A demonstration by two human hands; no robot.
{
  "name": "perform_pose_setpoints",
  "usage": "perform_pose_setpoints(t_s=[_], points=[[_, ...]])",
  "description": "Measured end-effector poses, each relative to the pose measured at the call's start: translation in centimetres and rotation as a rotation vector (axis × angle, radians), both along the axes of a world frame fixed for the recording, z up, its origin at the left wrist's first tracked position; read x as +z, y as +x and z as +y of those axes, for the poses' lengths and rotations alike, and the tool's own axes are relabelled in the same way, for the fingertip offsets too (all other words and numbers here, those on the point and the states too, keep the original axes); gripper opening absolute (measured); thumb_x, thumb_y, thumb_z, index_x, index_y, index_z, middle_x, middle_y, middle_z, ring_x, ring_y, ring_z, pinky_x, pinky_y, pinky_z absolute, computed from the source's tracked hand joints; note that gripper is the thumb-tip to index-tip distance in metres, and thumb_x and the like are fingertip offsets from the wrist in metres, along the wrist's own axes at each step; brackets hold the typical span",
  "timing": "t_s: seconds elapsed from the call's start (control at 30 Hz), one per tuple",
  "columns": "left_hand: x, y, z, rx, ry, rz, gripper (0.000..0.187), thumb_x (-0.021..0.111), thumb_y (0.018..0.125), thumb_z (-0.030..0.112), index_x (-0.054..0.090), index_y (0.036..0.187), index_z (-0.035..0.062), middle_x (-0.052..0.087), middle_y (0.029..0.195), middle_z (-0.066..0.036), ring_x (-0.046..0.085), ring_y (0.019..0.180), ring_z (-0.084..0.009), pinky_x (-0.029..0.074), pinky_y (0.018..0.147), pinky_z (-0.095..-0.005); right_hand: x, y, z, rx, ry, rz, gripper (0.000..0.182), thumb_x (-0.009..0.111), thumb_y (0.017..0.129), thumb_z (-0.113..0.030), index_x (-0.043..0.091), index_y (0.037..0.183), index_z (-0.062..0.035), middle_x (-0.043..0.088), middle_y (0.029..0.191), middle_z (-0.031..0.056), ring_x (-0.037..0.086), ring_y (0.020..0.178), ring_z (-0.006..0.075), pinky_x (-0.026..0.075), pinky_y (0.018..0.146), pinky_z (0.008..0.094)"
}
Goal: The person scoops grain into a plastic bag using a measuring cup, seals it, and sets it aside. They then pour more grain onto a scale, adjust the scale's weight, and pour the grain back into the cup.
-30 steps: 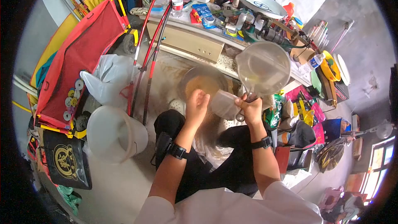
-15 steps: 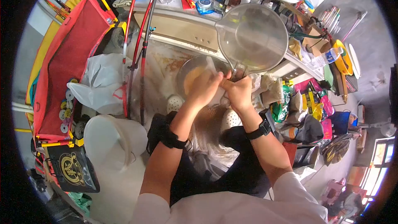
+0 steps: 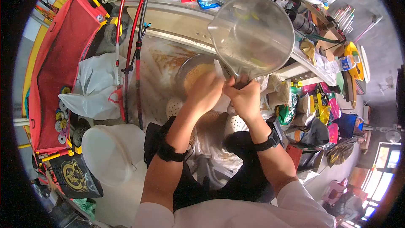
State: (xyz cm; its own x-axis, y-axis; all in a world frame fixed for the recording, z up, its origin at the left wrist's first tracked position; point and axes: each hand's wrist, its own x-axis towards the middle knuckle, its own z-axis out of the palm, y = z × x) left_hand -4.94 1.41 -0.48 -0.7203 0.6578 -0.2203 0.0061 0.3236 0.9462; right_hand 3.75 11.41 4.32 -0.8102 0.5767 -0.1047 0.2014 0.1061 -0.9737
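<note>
My right hand point(image 3: 245, 98) is closed around the handle of a large clear plastic measuring jug point(image 3: 253, 33). The jug's round opening faces up toward me, and its spout points left. My left hand point(image 3: 206, 90) is closed just left of the jug handle. A pale, flat strip point(image 3: 218, 69) sticks up by its fingers; what the hand grips is mostly hidden. Beneath my left hand sits a round bowl point(image 3: 180, 76) with tan, grainy powder point(image 3: 197, 75) in it, partly covered by the hand.
A white bucket point(image 3: 112, 152) stands at left, near a white plastic bag point(image 3: 95, 86) and red-and-black rods point(image 3: 138, 55). A red fabric case point(image 3: 63, 71) lies farther left. A cluttered table point(image 3: 177, 21) is ahead; several bags point(image 3: 308, 105) lie at right.
The view has shifted slightly. My left hand has turned and dropped a little away from the jug handle, showing more of the powder. The right hand keeps its hold on the jug.
</note>
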Motion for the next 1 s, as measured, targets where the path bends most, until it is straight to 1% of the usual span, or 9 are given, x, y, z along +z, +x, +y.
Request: perform_pose_setpoints(t_s=[0.1, 0.2, 0.3, 0.47, 0.57, 0.63, 0.73, 0.93, 1.0], points=[[2.0, 0.2, 0.3, 0.014, -0.064, 0.027, 0.031, 0.043, 0.089, 0.025, 0.06, 0.09, -0.0014, 0.062, 0.089, -0.025, 0.058, 0.089, -0.0404, 0.043, 0.079, -0.045, -1.0, -0.4, 0.4, -0.024, -0.103, 0.099, 0.009, 0.067, 0.072, 0.0, 0.059, 0.074, -0.0002, 0.06, 0.066, 0.0014, 0.052, 0.062, 0.008, 0.044, 0.057, 0.0242], [3.1, 0.2, 0.5, 0.03, -0.067, 0.06, 0.031, 0.045, 0.09, 0.025, 0.061, 0.086, -0.0014, 0.063, 0.082, -0.023, 0.06, 0.085, -0.0383, 0.044, 0.076, -0.0438, -1.3, -0.7, 0.4, -0.021, -0.105, 0.13, 0.011, 0.07, 0.072, 0.0, 0.059, 0.075, 0.0, 0.061, 0.067, 0.0009, 0.053, 0.064, 0.0078, 0.044, 0.059, 0.0238], [2.4, 0.2, 0.3, -0.012, 0.088, 0.033, 0.029, 0.047, 0.09, 0.024, 0.06, 0.09, -0.0023, 0.063, 0.084, -0.022, 0.062, 0.084, -0.0349, 0.045, 0.074, -0.0412, -1.3, -0.3, 0.8, 0.021, -0.102, 0.117, 0.012, 0.07, 0.071, 0.002, 0.058, 0.074, 0.0, 0.061, 0.068, 0.0018, 0.053, 0.064, 0.0081, 0.044, 0.059, 0.0241], [-0.5, -0.3, 0.0, -0.018, 0.122, -0.012, 0.027, 0.049, 0.09, 0.022, 0.056, 0.087, -0.0033, 0.06, 0.079, -0.019, 0.06, 0.075, -0.0294, 0.044, 0.07, -0.0391, -1.6, -0.3, 0.8, 0.018, -0.166, 0.108, 0.015, 0.071, 0.069, 0.004, 0.057, 0.074, -0.0006, 0.062, 0.069, 0.0047, 0.055, 0.061, 0.0103, 0.045, 0.056, 0.0255], [-0.4, -0.3, -0.2, -0.036, 0.147, 0.049, 0.027, 0.049, 0.09, 0.023, 0.053, 0.083, -0.0033, 0.058, 0.074, -0.016, 0.057, 0.069, -0.0253, 0.043, 0.066, -0.0382, -0.8, -0.3, 0.6, -0.019, -0.317, 0.116, 0.018, 0.07, 0.068, 0.006, 0.055, 0.075, -0.0012, 0.062, 0.068, 0.0069, 0.058, 0.059, 0.0138, 0.046, 0.054, 0.0274], [0.3, -0.2, -0.4, -0.036, 0.171, 0.118, 0.028, 0.049, 0.09, 0.023, 0.052, 0.08, -0.0029, 0.057, 0.07, -0.015, 0.056, 0.066, -0.0231, 0.043, 0.063, -0.0376, -0.3, -0.4, 0.5, -0.039, -0.532, 0.163, 0.022, 0.068, 0.066, 0.01, 0.052, 0.073, -0.0022, 0.06, 0.067, 0.0084, 0.06, 0.057, 0.018, 0.048, 0.052, 0.0295], [0.8, 0.0, -0.4, -0.082, 0.191, -0.089, 0.025, 0.048, 0.089, 0.02, 0.051, 0.077, -0.0019, 0.056, 0.066, -0.012, 0.055, 0.062, -0.0189, 0.043, 0.059, -0.0354, -0.9, -0.2, 1.0, -0.04, -0.619, 0.125, 0.025, 0.067, 0.065, 0.013, 0.05, 0.071, -0.0033, 0.059, 0.067, 0.0087, 0.061, 0.058, 0.0198, 0.049, 0.052, 0.0301], [0.0, -0.1, 0.2, -0.019, 0.138, -0.154, 0.017, 0.044, 0.083, 0.012, 0.051, 0.075, -0.0013, 0.055, 0.063, -0.01, 0.054, 0.059, -0.0167, 0.042, 0.057, -0.0345, -2.0, -0.3, 1.0, -0.024, -0.498, 0.139, 0.026, 0.068, 0.065, 0.012, 0.05, 0.073, -0.0046, 0.057, 0.068, 0.0054, 0.058, 0.059, 0.0169, 0.048, 0.053, 0.0285], [-0.2, -0.1, 0.2, 0.001, 0.147, -0.179, 0.014, 0.045, 0.081, 0.01, 0.05, 0.075, -0.0012, 0.058, 0.066, -0.011, 0.055, 0.06, -0.0203, 0.042, 0.057, -0.0359, -1.4, -0.2, 0.9, -0.033, -0.457, 0.119, 0.026, 0.068, 0.065, 0.012, 0.05, 0.073, -0.0052, 0.057, 0.068, 0.0042, 0.058, 0.06, 0.0154, 0.047, 0.055, 0.0274]])
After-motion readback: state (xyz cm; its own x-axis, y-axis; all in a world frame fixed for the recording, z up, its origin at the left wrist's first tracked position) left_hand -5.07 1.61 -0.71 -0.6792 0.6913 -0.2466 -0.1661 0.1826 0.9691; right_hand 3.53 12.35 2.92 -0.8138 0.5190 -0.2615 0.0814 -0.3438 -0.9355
